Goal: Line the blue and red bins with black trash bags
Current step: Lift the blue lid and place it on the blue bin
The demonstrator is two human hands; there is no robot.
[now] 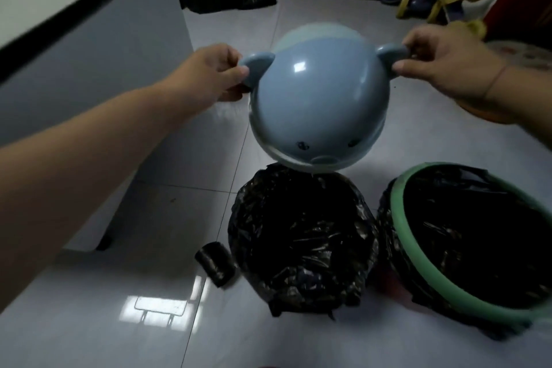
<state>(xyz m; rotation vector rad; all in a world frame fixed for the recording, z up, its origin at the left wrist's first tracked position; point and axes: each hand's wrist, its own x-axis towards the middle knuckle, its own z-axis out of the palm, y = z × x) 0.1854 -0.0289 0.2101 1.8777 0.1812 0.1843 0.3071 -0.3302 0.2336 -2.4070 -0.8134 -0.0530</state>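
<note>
Each hand, left and right, pinched an ear of the lid; best lowered level toward six o'clock onto the bagged bin.

Two bag-lined bins stand side by side: left bin rim fully covered; right bin green-ringed; bag roll beside left bin.

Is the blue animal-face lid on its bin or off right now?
Off. Both hands, left hand and right hand, hold the lid by its ears, in the air above the bag-lined bin, whose mouth is uncovered.

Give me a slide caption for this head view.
Both hands hold blue animal-faced lid above bag-lined bin.
</note>
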